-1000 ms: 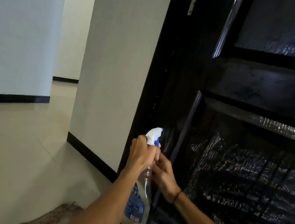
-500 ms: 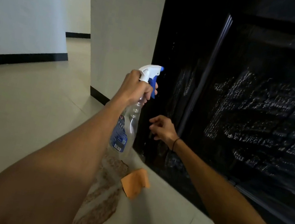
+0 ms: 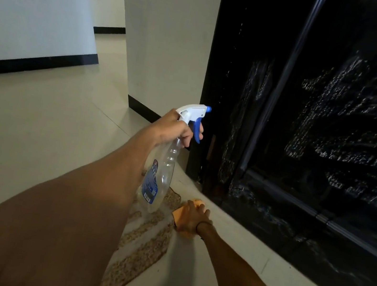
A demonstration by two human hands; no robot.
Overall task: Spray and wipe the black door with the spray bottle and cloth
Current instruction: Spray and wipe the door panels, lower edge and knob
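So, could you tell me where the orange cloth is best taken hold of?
Pinch the orange cloth at its exposed left edge, coming from above: it lies flat on the floor beside the mat, and the right hand already rests on it.

Setting: home interior, entry or hallway. Evidence: pale tiled floor (image 3: 34, 128) with visible grout lines; plain off-white walls (image 3: 31, 1) edged with black skirting (image 3: 27, 64); a corridor opening running back between two wall corners; a glossy black panelled door (image 3: 337, 118) in a black frame, its surface beaded with droplets; a brown-and-cream patterned mat (image 3: 145, 236) lying on the floor just beside the door's threshold. Lighting: dim, indoor.
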